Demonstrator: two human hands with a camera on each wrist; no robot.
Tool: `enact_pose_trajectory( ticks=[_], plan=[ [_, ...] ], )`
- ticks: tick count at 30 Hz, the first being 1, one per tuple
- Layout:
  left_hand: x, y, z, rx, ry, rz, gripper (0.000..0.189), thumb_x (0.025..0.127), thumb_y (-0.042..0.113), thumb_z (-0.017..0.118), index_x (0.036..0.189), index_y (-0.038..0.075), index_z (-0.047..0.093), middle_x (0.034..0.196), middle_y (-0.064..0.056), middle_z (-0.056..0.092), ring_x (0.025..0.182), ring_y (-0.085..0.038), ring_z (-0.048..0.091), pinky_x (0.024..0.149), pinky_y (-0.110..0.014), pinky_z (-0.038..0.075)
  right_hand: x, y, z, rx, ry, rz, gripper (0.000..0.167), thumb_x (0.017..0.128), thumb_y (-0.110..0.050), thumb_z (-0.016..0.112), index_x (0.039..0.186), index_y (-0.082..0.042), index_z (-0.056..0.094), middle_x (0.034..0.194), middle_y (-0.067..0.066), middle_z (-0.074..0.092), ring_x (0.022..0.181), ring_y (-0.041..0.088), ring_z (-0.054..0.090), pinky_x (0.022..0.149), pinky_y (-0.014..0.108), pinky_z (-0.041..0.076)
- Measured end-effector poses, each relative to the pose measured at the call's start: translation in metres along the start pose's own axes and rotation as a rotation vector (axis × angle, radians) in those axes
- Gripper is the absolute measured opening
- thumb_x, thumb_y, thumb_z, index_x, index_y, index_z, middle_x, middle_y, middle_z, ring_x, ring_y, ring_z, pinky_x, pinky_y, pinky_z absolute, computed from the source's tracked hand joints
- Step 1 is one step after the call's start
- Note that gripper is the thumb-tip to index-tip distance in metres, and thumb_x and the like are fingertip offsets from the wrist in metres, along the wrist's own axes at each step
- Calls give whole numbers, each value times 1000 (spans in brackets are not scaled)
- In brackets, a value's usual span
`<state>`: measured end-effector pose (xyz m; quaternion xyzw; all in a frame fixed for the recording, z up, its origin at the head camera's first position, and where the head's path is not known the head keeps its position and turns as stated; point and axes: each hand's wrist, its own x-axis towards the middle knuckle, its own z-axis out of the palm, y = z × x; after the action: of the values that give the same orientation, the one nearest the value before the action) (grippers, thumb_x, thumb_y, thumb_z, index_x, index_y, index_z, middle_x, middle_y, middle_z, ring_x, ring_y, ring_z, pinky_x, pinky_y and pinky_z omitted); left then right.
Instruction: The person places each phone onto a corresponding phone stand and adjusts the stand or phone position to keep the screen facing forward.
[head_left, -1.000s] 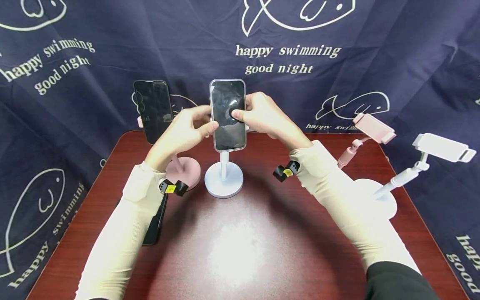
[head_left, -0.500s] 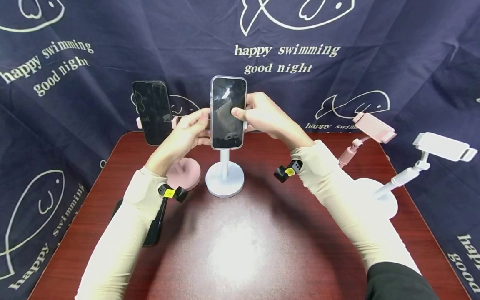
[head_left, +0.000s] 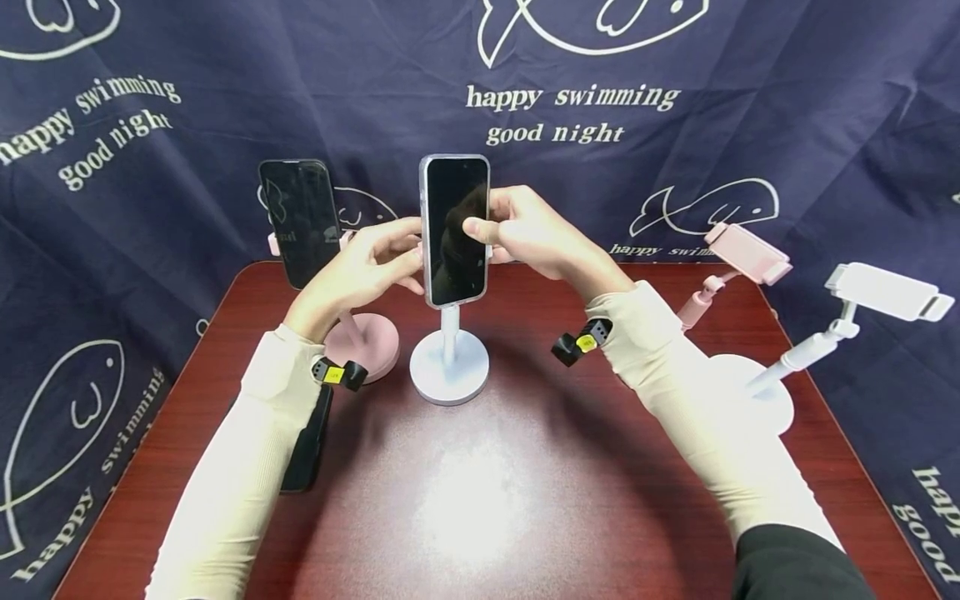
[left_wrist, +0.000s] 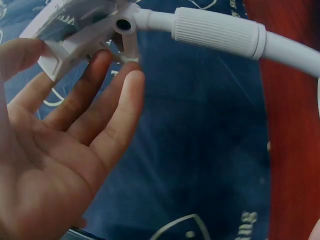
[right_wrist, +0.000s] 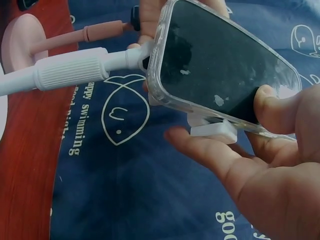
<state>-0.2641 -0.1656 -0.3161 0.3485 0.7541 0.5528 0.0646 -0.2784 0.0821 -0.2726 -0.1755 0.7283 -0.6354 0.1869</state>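
Observation:
A smartphone (head_left: 456, 233) in a clear case stands upright in the clamp of a white phone stand (head_left: 448, 367) at mid-table. My right hand (head_left: 536, 233) grips the phone's right side, thumb on the screen and fingers behind. In the right wrist view, a white clamp end (right_wrist: 215, 131) sticks out below the phone's edge, beside the fingers of that hand. My left hand (head_left: 367, 267) is at the phone's left side. The left wrist view shows its thumb and fingers around the stand's other clamp end (left_wrist: 56, 62), fingers reaching behind the clamp.
Left of it, a pink phone stand (head_left: 363, 346) bears a second phone (head_left: 302, 221). Another dark phone (head_left: 306, 450) lies on the table (head_left: 570, 500), partly under the left forearm. At right stand a pink stand (head_left: 750, 254) and a white stand (head_left: 888, 292). A printed cloth (head_left: 577, 50) hangs behind.
The left fingers shift at the phone's left edge; the thumb leaves the phone's front, then spreads lower at the clamp. The phone's tilt changes slightly. The right hand keeps its grip.

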Motion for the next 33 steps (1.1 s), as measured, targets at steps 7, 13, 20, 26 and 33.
enact_pose_trajectory(
  ticks=[7,13,20,26,33],
  plan=[
    [8,17,-4,230,24,-16,27,102,7,54,122,3,72,98,-13,78,76,-17,76,78,-27,61,-3,0,-1,7,46,-17,12,101,-3,61,109,5,65,96,6,73,87,16,73,87,38,61],
    [11,14,-2,277,173,-120,16,93,1,62,103,6,74,85,-4,74,70,-13,72,70,-23,56,-6,-5,6,-76,43,-39,14,99,-4,64,110,4,68,94,7,73,85,16,72,87,41,61],
    [5,14,11,196,292,-102,13,94,2,65,103,5,75,84,-3,76,73,-13,71,69,-24,55,-9,-16,11,-355,121,-51,12,98,-11,66,104,-2,71,93,8,74,83,15,69,81,35,62],
    [3,14,18,328,369,-73,13,94,5,64,93,8,76,80,-2,76,72,-5,68,68,-22,47,-10,-22,9,-715,198,-35,17,96,-24,68,92,-7,69,71,0,64,78,20,59,72,32,47],
    [6,13,27,281,434,-36,17,97,2,61,102,4,77,86,-10,76,72,-8,63,71,-21,49,-11,-23,5,-803,230,-9,20,94,-26,69,89,-7,69,60,-3,56,75,23,57,70,34,44]
  ],
)
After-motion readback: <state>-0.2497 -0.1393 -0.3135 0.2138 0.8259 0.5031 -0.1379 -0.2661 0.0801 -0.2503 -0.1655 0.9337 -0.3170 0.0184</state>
